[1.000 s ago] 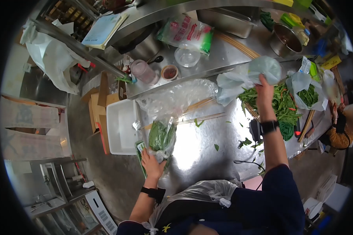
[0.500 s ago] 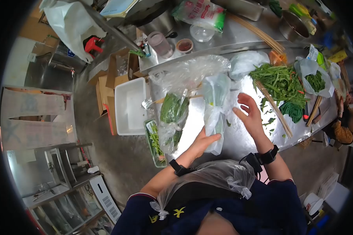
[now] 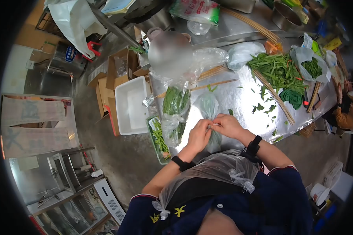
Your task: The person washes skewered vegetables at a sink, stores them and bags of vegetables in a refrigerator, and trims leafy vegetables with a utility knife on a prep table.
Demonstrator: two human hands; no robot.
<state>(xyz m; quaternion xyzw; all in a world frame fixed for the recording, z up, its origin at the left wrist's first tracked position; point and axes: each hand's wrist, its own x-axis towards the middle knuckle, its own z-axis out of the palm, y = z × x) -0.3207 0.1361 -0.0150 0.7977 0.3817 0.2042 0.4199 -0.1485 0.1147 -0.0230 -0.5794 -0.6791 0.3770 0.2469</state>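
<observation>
A pale translucent plastic bag [image 3: 208,102] lies on the steel table in front of me, gathered at its middle. My left hand [image 3: 199,135] pinches the gathered neck from the left. Close against it, my right hand [image 3: 226,126] pinches the same neck from the right, fingertips nearly touching the left ones. Loose plastic flares out below the fingers. What the bag holds is hard to make out. Left of it lies a clear bag of long green leaves [image 3: 175,102], with a wrapped tray of green stems [image 3: 158,136] beside that.
A heap of loose leaves [image 3: 276,70], wooden skewers [image 3: 276,100] and an open bag of greens [image 3: 311,69] occupy the table's right side. A white bin [image 3: 132,107] stands at the left. A blurred patch covers part of the far side. Another person's sleeve [image 3: 345,115] shows far right.
My right hand, raised and spread before, has come down to the bag's neck. My left hand has shifted from the bag's lower end to a pinch at the neck. The bag is now gathered tighter.
</observation>
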